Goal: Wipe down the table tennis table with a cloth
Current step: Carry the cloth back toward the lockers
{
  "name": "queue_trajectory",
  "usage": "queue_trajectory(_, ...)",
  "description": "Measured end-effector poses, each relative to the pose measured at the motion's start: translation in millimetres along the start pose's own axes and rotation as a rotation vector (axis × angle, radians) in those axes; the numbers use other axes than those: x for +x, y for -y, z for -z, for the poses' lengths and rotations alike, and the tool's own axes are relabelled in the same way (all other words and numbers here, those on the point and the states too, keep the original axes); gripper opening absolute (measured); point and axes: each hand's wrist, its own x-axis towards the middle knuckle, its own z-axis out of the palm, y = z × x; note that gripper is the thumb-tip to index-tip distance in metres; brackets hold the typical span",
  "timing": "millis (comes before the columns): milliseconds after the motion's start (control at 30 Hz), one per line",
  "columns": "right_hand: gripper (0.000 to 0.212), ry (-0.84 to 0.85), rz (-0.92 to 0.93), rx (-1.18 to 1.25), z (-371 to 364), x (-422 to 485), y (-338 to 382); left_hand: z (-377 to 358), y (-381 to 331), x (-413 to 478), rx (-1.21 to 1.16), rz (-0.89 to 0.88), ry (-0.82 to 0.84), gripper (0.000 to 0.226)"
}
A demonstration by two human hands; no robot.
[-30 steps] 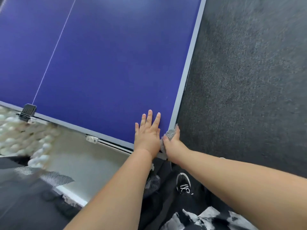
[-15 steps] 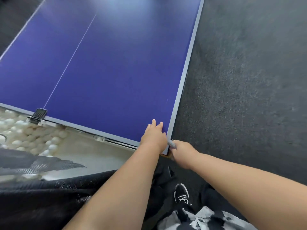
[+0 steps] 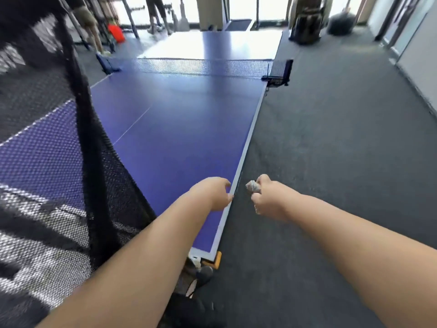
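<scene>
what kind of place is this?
Probably a gym or sports hall: a blue table tennis table with its net strung across, black catch netting along its left side, and dark speckled floor beside it.

Dark grey carpet (image 3: 331,162); bright windows (image 3: 243,7) (far end).

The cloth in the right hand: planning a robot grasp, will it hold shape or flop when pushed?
Probably floppy: the cloth sits crumpled into a small wad inside the right hand. Likely light, since that hand alone holds it up beside the table.
</scene>
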Motion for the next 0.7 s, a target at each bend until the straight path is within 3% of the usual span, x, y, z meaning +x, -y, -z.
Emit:
queue_trajectory(167,0.023,-0.191,0.179,-0.024,56.7,-27.8,18.6,52.6,-20.7,-49.3,-0.129,-0.062,-0.203,0.053)
queue_trajectory(300,0.022,-0.22,0.35,-0.016,94.2,-56.9,25.5,72.4,-42.7,-102.2,-0.299,-0.055,-0.39,0.052)
queue_trajectory(433,0.018,-0.305,0.52,-0.045,112.7,-87.5,18.2,70.5,-66.9,-152.3,-0.317,0.007,-0.461,0.055)
queue_trajectory(700,0.016,-0.138,0.774,0.09,90.8,-151.3,53.0,21.6,-72.7,-287.8,-0.316,0.305,-0.604,0.057)
